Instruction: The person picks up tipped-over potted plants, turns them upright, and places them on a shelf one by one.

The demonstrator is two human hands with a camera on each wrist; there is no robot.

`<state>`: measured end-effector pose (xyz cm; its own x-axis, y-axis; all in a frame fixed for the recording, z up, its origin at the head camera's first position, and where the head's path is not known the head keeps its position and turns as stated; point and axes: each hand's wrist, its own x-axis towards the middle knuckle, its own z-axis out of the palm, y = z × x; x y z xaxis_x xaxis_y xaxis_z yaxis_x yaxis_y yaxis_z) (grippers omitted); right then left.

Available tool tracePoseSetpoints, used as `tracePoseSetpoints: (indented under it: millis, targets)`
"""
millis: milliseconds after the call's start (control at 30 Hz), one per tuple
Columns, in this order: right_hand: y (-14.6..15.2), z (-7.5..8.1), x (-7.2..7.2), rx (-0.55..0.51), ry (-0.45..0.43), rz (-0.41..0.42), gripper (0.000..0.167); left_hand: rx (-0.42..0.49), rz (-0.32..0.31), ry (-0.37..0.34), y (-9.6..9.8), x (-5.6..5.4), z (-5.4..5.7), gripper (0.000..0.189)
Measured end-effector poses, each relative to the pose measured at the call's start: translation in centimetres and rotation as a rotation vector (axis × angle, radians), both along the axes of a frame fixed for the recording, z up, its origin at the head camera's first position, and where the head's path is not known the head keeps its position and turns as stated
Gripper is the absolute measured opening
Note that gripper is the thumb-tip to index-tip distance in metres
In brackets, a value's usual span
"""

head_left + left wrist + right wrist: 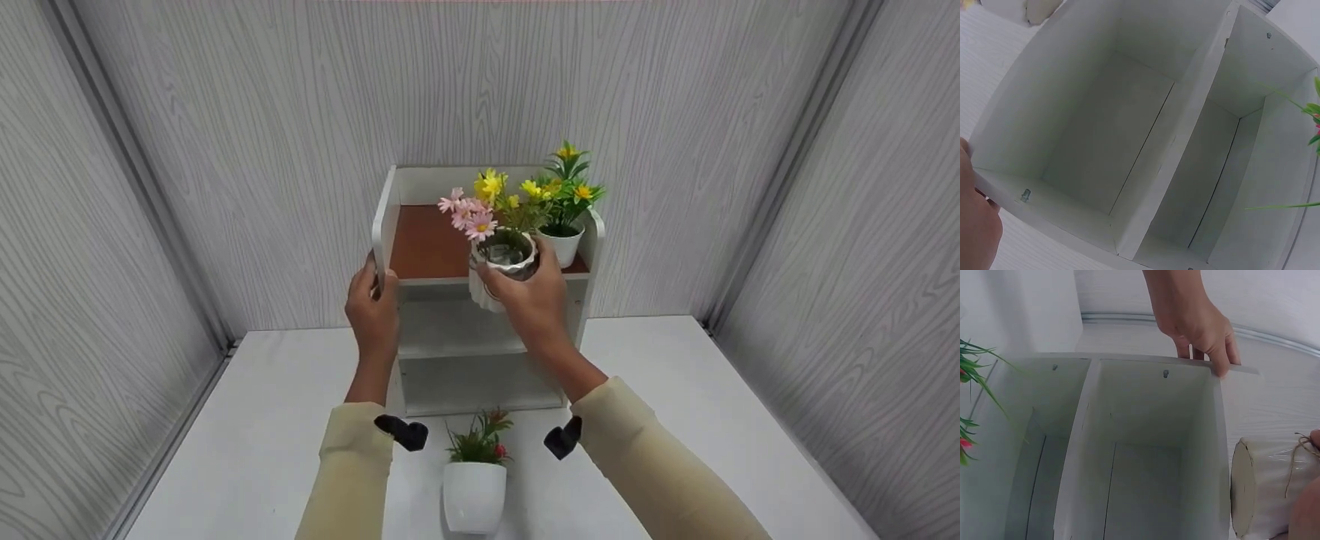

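My left hand (373, 319) grips the left side panel of a small white shelf unit (461, 349) with a brown top board, thumb on one side and fingers on the other, as the right wrist view also shows. With my right hand (538, 296) I hold a white flower pot (481, 291) with pink and yellow flowers, at the front edge of the top board. In the right wrist view, twine is tied round this pot (1269, 486) and its flat base shows; it is beside the shelf edge. Whether it touches the board I cannot tell.
A smaller white pot with a yellow-flowered plant (566, 247) stands on the top board's right end. In front of the shelf, a white pot with a red-flowered plant (474, 495) stands on the white table (675, 450). Wood-patterned panels (262, 150) enclose the table.
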<state>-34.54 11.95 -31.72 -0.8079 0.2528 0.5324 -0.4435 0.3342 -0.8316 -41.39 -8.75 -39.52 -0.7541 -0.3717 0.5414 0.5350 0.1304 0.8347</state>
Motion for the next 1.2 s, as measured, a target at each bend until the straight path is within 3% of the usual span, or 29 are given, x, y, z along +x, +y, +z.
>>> tracePoseSetpoints:
  millis: [233,367,467,733,1200]
  targets:
    - [-0.8,0.5,-1.5,-0.019,-0.001,-0.017,0.084,-0.02,-0.002,0.024,-0.1,0.2,-0.2,0.05]
    - [-1.2,0.7,-2.4,0.002,-0.016,-0.034,0.085,-0.039,0.033,0.015,-0.2,0.2,-0.1,0.049]
    - [-1.4,0.7,-2.9,0.002,-0.05,-0.017,0.086,-0.043,0.054,0.014,-0.4,0.1,-0.2,0.049]
    - [-1.5,0.9,-4.4,-0.046,-0.078,0.011,0.08,-0.038,0.04,0.008,-0.4,-0.1,-0.5,0.05]
    - [-1.8,1.3,-6.9,0.047,-0.107,-0.062,0.08,-0.042,0.039,0.015,-0.4,-0.3,-0.4,0.05]
